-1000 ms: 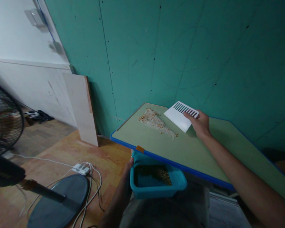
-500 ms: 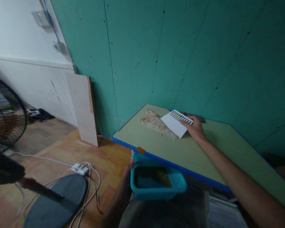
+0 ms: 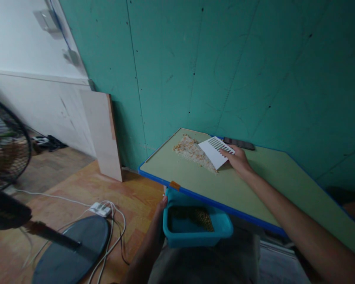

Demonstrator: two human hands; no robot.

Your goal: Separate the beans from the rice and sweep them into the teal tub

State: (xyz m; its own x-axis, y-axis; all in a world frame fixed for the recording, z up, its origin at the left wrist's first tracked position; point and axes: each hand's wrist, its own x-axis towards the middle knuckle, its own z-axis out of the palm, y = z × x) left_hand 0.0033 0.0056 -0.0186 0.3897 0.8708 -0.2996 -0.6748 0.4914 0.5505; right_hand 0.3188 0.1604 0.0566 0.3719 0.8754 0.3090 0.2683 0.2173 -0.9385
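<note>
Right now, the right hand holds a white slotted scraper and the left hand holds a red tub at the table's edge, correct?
Not red: the head view shows a turquoise tub in the left hand; the right hand does hold the white slotted scraper.

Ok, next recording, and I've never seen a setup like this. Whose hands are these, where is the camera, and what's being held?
There is no machine here. The view comes from a camera worn on a person's head, looking forward and down at their own bare hands. The right hand holds a white scraper with slots along one end, beside a spread of pale and yellow grains on the green table. The left hand holds a blue tub by its left end, just below the table's front edge; small brownish grains lie inside. A dark, flat object lies near the table's far edge.
</note>
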